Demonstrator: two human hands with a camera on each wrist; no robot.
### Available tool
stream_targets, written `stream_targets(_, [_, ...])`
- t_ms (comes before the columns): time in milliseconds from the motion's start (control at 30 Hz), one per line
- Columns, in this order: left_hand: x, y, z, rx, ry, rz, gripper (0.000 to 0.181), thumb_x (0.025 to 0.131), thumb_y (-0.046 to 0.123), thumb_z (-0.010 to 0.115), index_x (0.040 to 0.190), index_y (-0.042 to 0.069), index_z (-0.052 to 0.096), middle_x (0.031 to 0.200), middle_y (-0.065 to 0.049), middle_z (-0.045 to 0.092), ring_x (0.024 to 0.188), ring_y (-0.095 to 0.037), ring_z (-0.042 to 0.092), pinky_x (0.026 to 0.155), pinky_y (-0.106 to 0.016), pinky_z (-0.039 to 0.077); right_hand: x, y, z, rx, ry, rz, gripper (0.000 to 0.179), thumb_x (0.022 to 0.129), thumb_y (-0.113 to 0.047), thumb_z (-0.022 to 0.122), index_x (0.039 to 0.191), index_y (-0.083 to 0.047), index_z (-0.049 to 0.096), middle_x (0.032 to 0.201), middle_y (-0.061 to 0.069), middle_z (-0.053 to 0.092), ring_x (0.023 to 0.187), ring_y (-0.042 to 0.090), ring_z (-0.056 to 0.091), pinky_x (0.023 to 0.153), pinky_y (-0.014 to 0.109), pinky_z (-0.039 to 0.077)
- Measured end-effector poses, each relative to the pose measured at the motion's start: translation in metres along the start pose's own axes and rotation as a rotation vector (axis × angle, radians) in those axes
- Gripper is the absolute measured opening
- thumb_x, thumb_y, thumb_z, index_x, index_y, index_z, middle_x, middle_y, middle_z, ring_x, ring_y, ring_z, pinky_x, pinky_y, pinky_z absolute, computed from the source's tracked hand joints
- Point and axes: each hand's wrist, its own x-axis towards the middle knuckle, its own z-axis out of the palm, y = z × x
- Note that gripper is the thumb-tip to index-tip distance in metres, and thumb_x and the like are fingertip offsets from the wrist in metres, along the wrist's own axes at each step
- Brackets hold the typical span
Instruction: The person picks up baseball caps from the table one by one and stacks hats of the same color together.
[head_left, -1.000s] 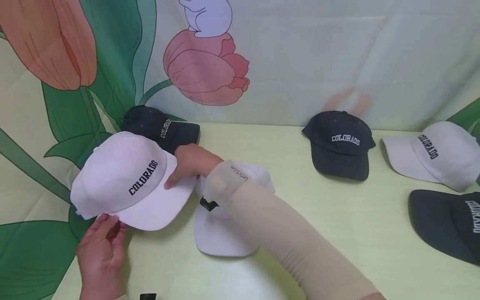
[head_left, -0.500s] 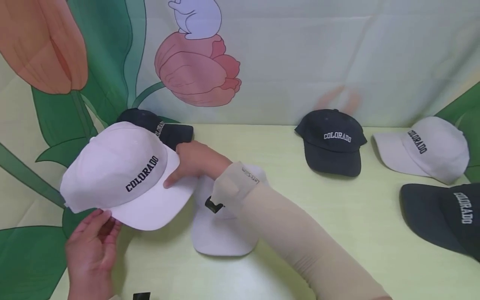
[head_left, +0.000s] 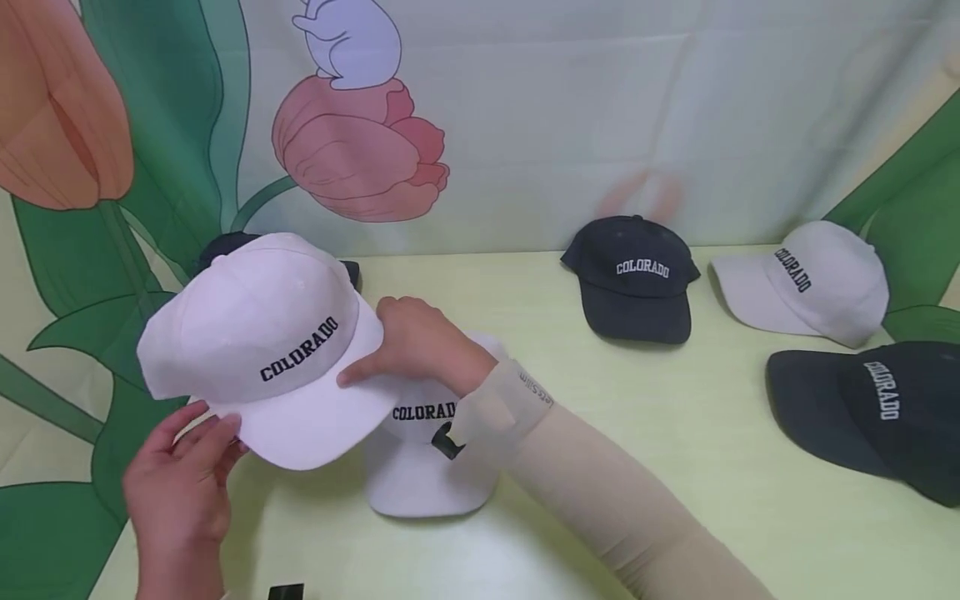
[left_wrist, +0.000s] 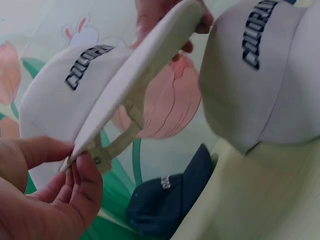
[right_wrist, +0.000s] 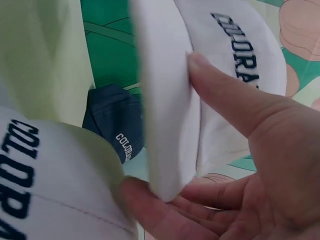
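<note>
A white baseball cap (head_left: 255, 325) with black COLORADO lettering is held up and tilted between both hands. My left hand (head_left: 183, 475) pinches the near end of its brim, thumb on top and fingers below, as the left wrist view shows. At the brim's other end my right hand (head_left: 420, 342) grips with the thumb over the top and fingers underneath. Under the right wrist, a second white cap (head_left: 431, 483) lies on the table, partly covered by the hand and sleeve. Behind the held cap sits a navy cap (left_wrist: 157, 205), mostly hidden in the head view.
At the back right stand a navy cap (head_left: 633, 279) and a white cap (head_left: 810, 279). Nearer on the right lies another dark cap (head_left: 870, 417). A printed flower backdrop (head_left: 525, 125) rises behind the pale green table (head_left: 600, 400).
The held cap has risen and covers more of the navy cap behind it. My right hand has drawn slightly rightward in view, and the head view has turned a little right.
</note>
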Motion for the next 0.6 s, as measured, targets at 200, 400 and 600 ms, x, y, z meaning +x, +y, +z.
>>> stream_targets(200, [-0.009,0.001,0.01,0.208,-0.076,0.03,0.063,0.072,0.008,0.084,0.129,0.016,0.06,0.089,0.004,0.07,0.076,-0.01,0.068,0.064,-0.02,0.057,-0.022,0.011,-0.003,0.079,0.059,-0.053,0.059,0.07,-0.051,0.082,0.113,-0.019,0.058,0.098,-0.008,0.063,0.089,0.01,0.058,0.074,0.024,0.05])
stream_targets(400, [-0.01,-0.003,0.02,0.278,-0.181,0.015,0.06,0.075,0.003,0.081,0.129,0.014,0.059,0.086,0.006,0.071,0.073,-0.009,0.069,0.064,-0.021,0.058,-0.044,0.029,-0.008,0.158,0.1,0.033,0.078,0.071,-0.048,0.082,0.133,-0.013,0.05,0.111,-0.002,0.065,0.097,0.011,0.061,0.082,0.027,0.052])
stream_targets(600, [-0.01,-0.01,0.029,0.294,-0.295,-0.008,0.057,0.077,0.0,0.079,0.127,0.013,0.056,0.081,0.006,0.071,0.071,-0.01,0.068,0.066,-0.022,0.058,-0.056,0.05,-0.01,0.205,0.104,0.079,0.092,0.07,-0.048,0.083,0.142,-0.011,0.04,0.107,0.0,0.066,0.091,0.011,0.063,0.077,0.025,0.053])
